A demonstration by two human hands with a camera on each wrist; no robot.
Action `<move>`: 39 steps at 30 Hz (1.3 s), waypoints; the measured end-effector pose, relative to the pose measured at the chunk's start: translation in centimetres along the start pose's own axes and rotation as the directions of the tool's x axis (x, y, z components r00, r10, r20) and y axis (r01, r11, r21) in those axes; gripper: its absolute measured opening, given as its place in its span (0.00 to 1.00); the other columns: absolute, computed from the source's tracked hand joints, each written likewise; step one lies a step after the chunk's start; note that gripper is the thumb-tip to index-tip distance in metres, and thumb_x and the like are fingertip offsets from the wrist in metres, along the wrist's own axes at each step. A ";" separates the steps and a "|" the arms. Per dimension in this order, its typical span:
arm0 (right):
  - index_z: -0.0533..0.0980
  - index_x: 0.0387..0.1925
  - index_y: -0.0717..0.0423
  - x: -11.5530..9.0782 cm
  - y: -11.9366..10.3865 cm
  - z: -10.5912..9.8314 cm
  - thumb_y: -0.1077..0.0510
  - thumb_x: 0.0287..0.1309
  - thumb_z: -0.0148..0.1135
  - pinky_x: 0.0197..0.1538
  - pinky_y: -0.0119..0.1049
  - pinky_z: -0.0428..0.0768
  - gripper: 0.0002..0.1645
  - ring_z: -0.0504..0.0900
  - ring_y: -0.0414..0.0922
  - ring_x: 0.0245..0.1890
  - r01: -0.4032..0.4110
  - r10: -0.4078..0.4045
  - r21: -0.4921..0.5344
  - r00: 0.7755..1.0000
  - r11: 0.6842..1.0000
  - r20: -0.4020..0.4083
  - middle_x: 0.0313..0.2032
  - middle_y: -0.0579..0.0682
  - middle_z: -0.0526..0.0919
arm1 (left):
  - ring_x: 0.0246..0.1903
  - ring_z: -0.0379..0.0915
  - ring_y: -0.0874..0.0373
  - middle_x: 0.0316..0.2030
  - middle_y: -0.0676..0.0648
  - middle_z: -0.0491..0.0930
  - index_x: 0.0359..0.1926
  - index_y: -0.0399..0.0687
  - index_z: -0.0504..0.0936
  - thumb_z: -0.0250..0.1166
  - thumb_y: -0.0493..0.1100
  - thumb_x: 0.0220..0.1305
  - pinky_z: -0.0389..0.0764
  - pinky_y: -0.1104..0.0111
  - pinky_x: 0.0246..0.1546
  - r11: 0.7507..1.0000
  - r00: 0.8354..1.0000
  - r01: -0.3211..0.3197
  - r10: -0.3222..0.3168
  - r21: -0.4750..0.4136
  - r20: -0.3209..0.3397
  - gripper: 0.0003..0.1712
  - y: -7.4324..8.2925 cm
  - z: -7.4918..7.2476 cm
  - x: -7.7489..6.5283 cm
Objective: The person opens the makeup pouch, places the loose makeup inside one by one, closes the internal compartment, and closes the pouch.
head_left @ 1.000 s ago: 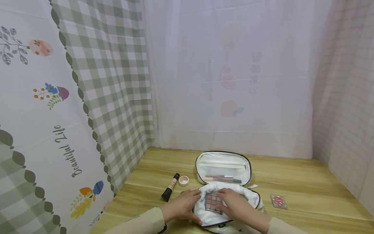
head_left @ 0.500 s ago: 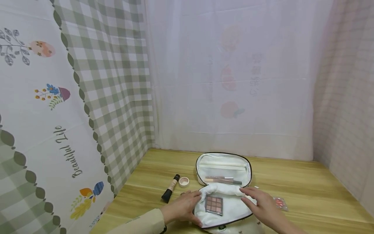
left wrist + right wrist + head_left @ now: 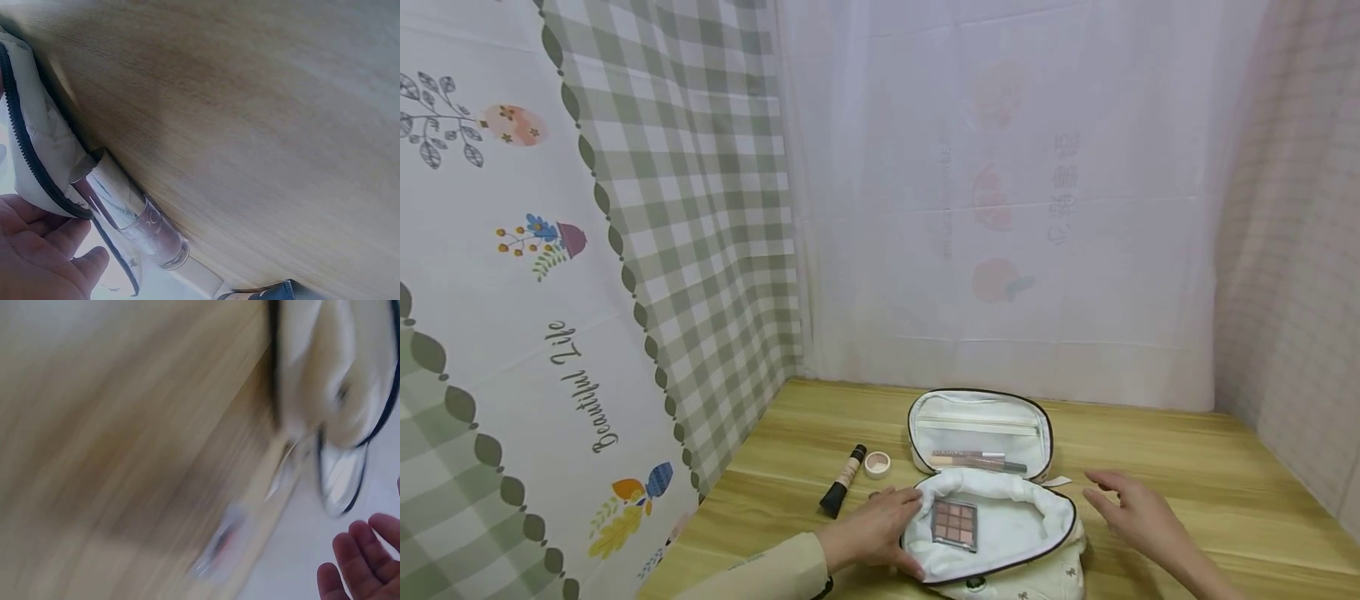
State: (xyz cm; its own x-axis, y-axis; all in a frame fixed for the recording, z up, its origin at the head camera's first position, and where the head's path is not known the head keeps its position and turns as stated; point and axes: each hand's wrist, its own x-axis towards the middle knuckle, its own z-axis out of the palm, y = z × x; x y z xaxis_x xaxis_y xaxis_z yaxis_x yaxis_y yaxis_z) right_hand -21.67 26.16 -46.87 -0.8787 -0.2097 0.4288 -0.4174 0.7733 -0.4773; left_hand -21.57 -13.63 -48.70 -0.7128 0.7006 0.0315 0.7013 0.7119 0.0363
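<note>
Wood-grained desk (image 3: 1157, 454) is spread beneath both hands' fingers. Between these, a white-lined bag (image 3: 1045, 573) is gripped at its left rim by the left hand (image 3: 872, 533). By the right hand (image 3: 1138, 515), fingers relaxed, nothing is held. Just right of the left fingers, a palette (image 3: 954, 524) is contained in the bag. Near the right fingers, a blurred small case (image 3: 220, 547) is seen; its pickup is judged the step in hand, and a low pinch seems called for.

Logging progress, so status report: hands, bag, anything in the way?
Left hand gripping open bag. Right hand off it, nothing held. Eyeshadow palette inside. No obstruction visible bar left hand.
</note>
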 end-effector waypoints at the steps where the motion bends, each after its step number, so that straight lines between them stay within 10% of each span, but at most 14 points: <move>1: 0.80 0.50 0.70 0.0 0.7 -0.3 0.57 0.61 0.67 0.44 0.61 0.77 0.22 0.80 0.65 0.48 -0.022 0.022 -0.004 1.000 1.000 0.022 0.48 0.67 0.82 | 0.65 0.65 0.57 0.66 0.44 0.69 0.65 0.38 0.72 0.73 0.72 0.45 0.65 0.56 0.65 1.000 1.000 0.000 0.000 0.001 0.002 0.55 0.0 0.0 0.0; 15: 0.80 0.49 0.70 -0.9 8.3 -1.6 0.54 0.44 0.79 0.45 0.57 0.77 0.33 0.79 0.66 0.46 0.050 -0.041 -0.084 0.993 0.995 0.107 0.47 0.68 0.81 | 0.66 0.64 0.55 0.67 0.43 0.67 0.66 0.37 0.71 0.72 0.72 0.45 0.63 0.57 0.67 1.000 1.000 0.017 -0.017 -0.016 0.024 0.57 -0.1 0.0 0.1; 27: 0.80 0.48 0.70 -1.6 10.2 -0.7 0.56 0.35 0.82 0.45 0.13 0.60 0.36 0.74 0.31 0.47 0.148 -0.150 0.026 0.981 0.989 0.119 0.47 0.65 0.80 | 0.65 0.65 0.56 0.67 0.44 0.67 0.66 0.38 0.72 0.73 0.72 0.44 0.64 0.58 0.67 0.999 0.999 0.029 -0.028 -0.021 0.029 0.57 0.2 0.0 0.1; 39: 0.79 0.44 0.74 -1.1 10.5 -0.1 0.63 0.38 0.79 0.43 0.16 0.65 0.30 0.74 0.29 0.42 0.246 -0.253 0.062 0.954 0.967 0.161 0.41 0.62 0.81 | 0.65 0.65 0.56 0.67 0.44 0.67 0.66 0.38 0.72 0.72 0.72 0.44 0.64 0.57 0.66 0.999 0.999 0.032 -0.032 -0.019 0.037 0.57 0.4 -0.4 -0.1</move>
State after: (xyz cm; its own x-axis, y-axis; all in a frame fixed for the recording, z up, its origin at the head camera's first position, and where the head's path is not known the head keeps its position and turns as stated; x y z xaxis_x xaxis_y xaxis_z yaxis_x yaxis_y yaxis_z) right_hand -25.07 34.58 -52.28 -0.7700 -0.4921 0.4062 -0.6343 0.6591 -0.4041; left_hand -21.25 -13.46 -48.26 -0.7342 0.6789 -0.0064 0.6776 0.7332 0.0564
